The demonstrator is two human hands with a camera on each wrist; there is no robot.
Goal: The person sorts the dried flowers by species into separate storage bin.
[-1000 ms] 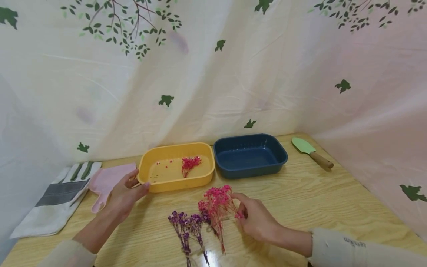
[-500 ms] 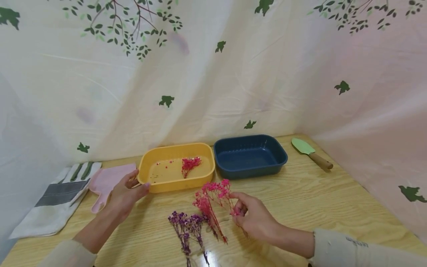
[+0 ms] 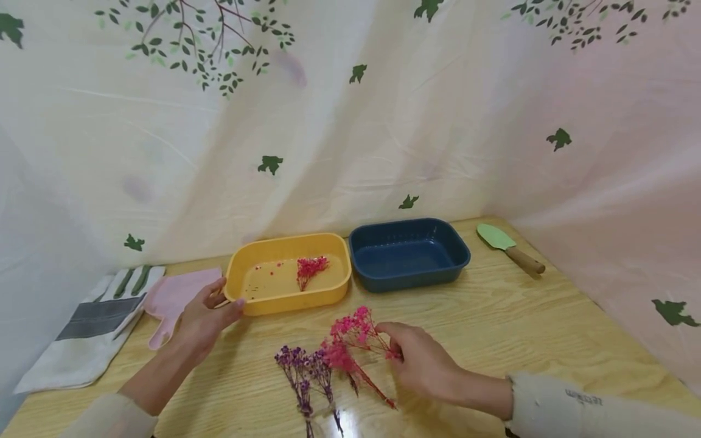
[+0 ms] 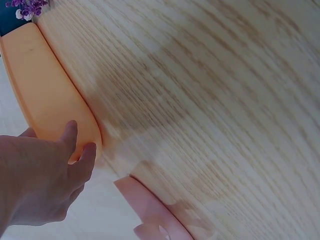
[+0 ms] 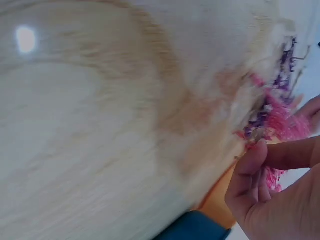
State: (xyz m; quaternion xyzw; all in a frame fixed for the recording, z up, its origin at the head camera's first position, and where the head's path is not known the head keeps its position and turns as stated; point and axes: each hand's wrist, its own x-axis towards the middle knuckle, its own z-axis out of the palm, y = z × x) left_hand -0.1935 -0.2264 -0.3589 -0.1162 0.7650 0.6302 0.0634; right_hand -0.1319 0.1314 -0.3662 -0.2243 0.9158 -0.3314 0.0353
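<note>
The right hand (image 3: pixel 424 365) pinches the pink sprig (image 3: pixel 350 340) just in front of the yellow tray (image 3: pixel 285 301), beside purple sprigs (image 3: pixel 306 371). Light and brittle, it likely sheds buds; the thin stems look the safest hold. The left hand (image 3: pixel 205 319) grips the tray's corner.

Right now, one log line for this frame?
left hand: holds yellow tray corner | right hand: pinches pink flower sprig | purple sprigs: on table

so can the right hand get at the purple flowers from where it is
Probably yes: the purple flowers lie just left of the right hand, but that hand already pinches the pink sprig, which lies between them.
</note>
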